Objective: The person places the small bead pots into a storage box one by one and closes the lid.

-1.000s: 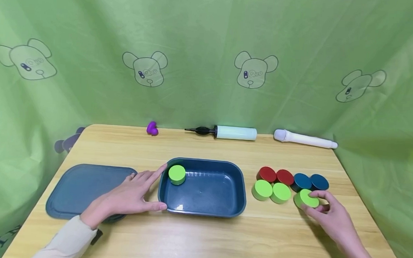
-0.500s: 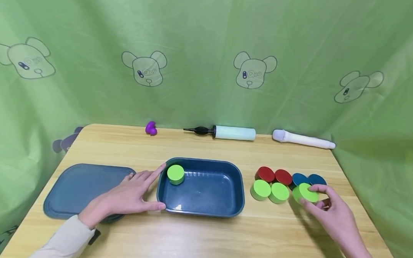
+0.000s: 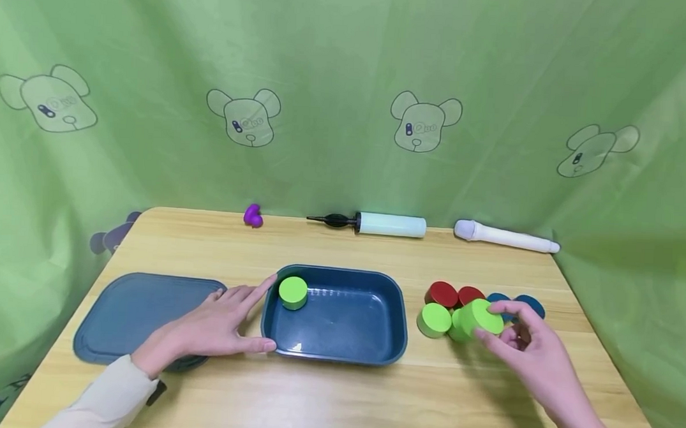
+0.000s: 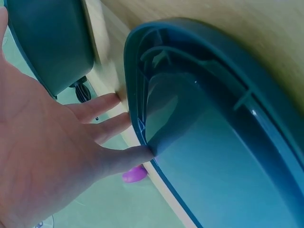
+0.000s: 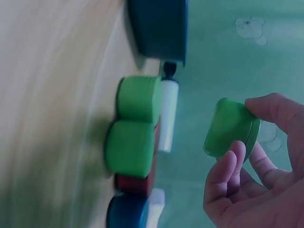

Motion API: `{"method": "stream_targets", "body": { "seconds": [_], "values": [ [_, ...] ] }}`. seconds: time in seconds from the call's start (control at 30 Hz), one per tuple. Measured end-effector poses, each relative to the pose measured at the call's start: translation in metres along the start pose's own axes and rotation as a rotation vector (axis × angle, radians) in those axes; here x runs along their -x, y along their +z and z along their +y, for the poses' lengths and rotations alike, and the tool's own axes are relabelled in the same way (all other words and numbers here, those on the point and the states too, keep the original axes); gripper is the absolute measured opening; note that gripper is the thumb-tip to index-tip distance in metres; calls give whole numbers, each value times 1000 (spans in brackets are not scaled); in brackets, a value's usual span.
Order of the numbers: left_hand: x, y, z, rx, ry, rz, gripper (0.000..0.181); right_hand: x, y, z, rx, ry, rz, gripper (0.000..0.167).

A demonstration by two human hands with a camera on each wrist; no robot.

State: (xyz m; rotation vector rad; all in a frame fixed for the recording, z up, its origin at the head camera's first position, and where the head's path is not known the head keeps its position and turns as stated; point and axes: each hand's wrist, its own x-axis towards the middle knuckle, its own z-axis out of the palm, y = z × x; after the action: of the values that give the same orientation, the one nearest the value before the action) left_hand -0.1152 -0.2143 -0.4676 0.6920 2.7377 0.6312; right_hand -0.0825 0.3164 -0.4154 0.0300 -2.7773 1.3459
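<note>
My right hand point(image 3: 535, 350) pinches a green round block point(image 3: 487, 316) between thumb and fingers, raised off the table. In the right wrist view that block point(image 5: 225, 128) hangs apart from the row. Below and beside it are two more green blocks point(image 3: 433, 321), two red blocks point(image 3: 442, 294) and two blue blocks point(image 3: 531, 304), partly hidden. My left hand point(image 3: 217, 323) is spread, index finger and thumb touching the left side of a dark blue rectangular box point(image 3: 336, 360). One green block point(image 3: 293, 293) stands inside, at its back left corner.
A dark blue lid point(image 3: 137, 317) lies left of the box, partly under my left hand. Along the table's back edge lie a purple object point(image 3: 253, 216), a hand pump point(image 3: 391, 225) and a white microphone-shaped stick point(image 3: 509, 237). A green curtain point(image 3: 333, 169) hangs behind.
My right hand has lifted the green block from in front of the blue blocks and carried it left, over another green block. The left hand has stayed at the box.
</note>
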Motion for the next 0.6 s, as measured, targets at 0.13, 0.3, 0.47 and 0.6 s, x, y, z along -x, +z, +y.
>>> {"method": "stream_targets", "body": {
  "seconds": [0.13, 0.3, 0.47, 0.6],
  "values": [
    [0, -2, 0, -3, -3, -12, 115, 1, 9, -17, -19, -26, -20, 46],
    [0, -2, 1, 5, -9, -20, 115, -4, 24, -37, -33, -95, -38, 43],
    [1, -2, 0, 6, -5, -7, 115, -18, 47, -50, -33, -148, -53, 40],
    [2, -2, -1, 8, 6, -1, 114, -28, 68, -54, -46, -155, -92, 40]
  ]
}}
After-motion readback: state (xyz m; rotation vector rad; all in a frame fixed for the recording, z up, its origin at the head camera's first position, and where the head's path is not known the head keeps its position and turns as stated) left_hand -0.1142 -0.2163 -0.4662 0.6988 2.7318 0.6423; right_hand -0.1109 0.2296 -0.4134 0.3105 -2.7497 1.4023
